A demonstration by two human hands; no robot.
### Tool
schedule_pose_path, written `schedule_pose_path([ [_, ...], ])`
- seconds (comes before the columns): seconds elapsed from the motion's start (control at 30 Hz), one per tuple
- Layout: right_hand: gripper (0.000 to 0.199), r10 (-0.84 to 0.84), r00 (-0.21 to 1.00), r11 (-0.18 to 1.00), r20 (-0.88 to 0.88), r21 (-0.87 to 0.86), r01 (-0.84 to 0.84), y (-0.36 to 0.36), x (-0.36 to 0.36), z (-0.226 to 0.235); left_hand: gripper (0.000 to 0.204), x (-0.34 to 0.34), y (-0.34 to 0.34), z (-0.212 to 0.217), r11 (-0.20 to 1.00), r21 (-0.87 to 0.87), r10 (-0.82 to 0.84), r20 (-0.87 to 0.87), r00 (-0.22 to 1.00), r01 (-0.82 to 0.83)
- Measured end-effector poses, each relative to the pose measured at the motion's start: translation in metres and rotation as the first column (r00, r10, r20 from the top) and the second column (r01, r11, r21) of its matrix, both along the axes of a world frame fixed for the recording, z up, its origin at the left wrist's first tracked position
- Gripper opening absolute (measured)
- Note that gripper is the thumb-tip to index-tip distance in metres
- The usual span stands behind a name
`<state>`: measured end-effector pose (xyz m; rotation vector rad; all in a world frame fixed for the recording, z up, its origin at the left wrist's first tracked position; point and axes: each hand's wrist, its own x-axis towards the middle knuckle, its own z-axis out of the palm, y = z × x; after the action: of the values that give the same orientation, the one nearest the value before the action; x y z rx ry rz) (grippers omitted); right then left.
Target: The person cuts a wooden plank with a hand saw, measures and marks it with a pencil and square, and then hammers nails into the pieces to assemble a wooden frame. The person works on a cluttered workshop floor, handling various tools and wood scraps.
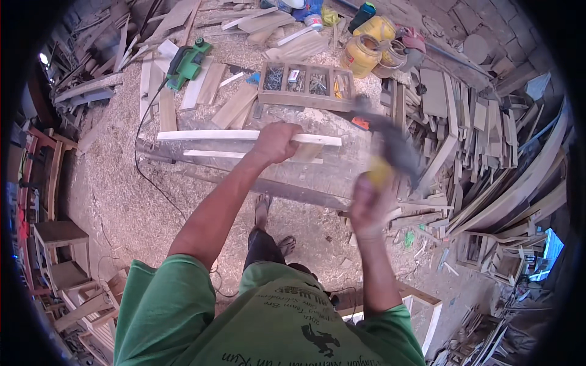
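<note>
My left hand (278, 141) is closed around a long pale wood strip (207, 135) near its right part, on the workbench. A second pale strip (213, 154) lies parallel on the near side, with a short wood piece (307, 152) between the two at their right ends. To the right, my right hand (366, 204) grips a hammer (379, 174) by its yellow handle, raised above the bench. Motion smears the hammer's dark head and the hand. Whether my left fingers also pinch a nail is hidden.
A divided wooden box (305, 97) of nails stands at the bench's far side. A green corded power planer (188, 64) sits far left among boards. Yellow jars (361, 56) stand far right. Stacked offcuts (482, 128) line the right side; shavings cover the floor (146, 201).
</note>
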<state>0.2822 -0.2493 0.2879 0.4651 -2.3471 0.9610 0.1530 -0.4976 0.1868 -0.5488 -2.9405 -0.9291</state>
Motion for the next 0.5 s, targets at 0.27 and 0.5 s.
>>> schedule_pose_path([
  [0.27,0.061,0.011,0.970,0.981,0.241,-0.191,0.037,0.000,0.003,0.029,0.031,0.002,-0.001,0.004,1.000,0.008,-0.005,-0.027,1.000,0.006],
  [0.5,0.061,-0.033,0.999,0.987,0.015,0.155,0.031,-0.008,-0.002,0.000,0.027,0.003,-0.001,0.006,0.999,0.042,-0.009,-0.013,1.000,0.009],
])
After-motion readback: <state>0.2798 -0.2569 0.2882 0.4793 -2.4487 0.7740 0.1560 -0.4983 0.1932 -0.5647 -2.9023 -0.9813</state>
